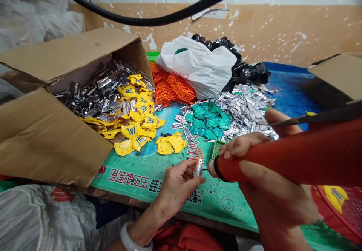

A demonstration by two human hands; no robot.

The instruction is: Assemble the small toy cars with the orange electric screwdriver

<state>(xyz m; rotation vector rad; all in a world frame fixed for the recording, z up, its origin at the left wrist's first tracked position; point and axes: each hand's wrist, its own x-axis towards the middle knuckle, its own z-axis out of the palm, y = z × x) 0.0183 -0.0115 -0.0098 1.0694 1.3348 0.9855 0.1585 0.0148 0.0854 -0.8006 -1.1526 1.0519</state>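
My left hand (175,187) pinches a small silver-and-orange part (198,167) between thumb and fingers, just above the table's green sheet. From the right, my right hand (271,190) wraps around a thick red powered screwdriver (266,156) with a black ring near its front end. Its thin dark bit points left and reaches up to the part; whether they touch I cannot make out. Beyond the hands lie a pile of teal plastic pieces (209,119) and a heap of shiny silver pieces (249,105). A broken-edged pair of yellow shells (171,143) rests left of them.
A tipped cardboard box (51,130) spills dark silver pieces and yellow shells (138,120) at left. Behind are orange netted parts (172,85), a white bag (198,66) and black parts (251,73). A red basket (328,213) stands right; a black cable (152,20) hangs overhead.
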